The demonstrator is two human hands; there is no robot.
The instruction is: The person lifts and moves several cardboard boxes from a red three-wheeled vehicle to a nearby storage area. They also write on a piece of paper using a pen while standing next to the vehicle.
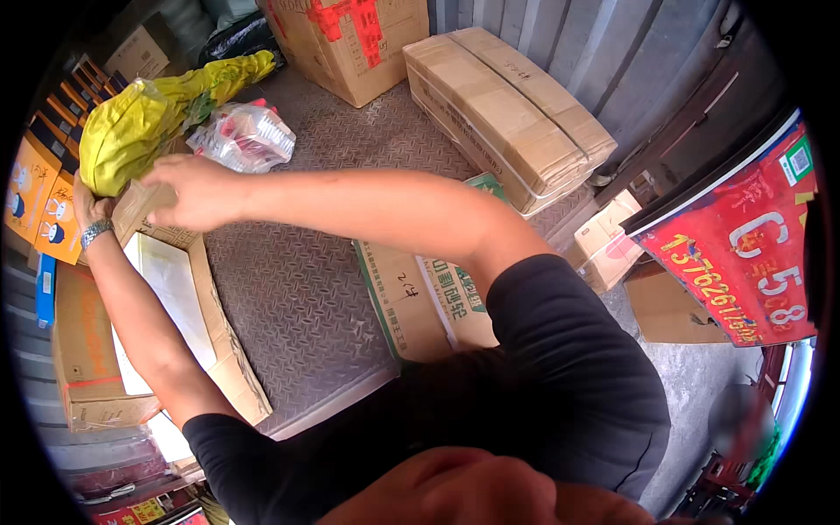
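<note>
Nearest the camera is the person's black shirt [560, 376], its short sleeves leaving both forearms bare. The right forearm crosses leftward above the ribbed metal floor [289, 306]; the left runs up along the open carton [83, 341].

Left hand [92, 208]: at the lower end of the yellow bag [131, 131], with a wristband [96, 232] at the wrist. Its fingers are partly hidden; whether they are clamped on the bag cannot be told.

Right hand [201, 191]: beside a cardboard flap [133, 210], fingers bent, a gap showing between them. Whether they grip the flap cannot be told.

The yellow bag lies at upper left, bunched and extending toward the rear. A clear plastic bag [245, 136] rests just beside it, on the floor. A white sheet [175, 293] lies in the open carton. Orange boxes [57, 219] stand left of the left hand.

Under the right arm lies a green-and-white-marked carton [420, 297]. Farther back are a strapped long carton [512, 109] and a red-taped carton [385, 57].
</note>
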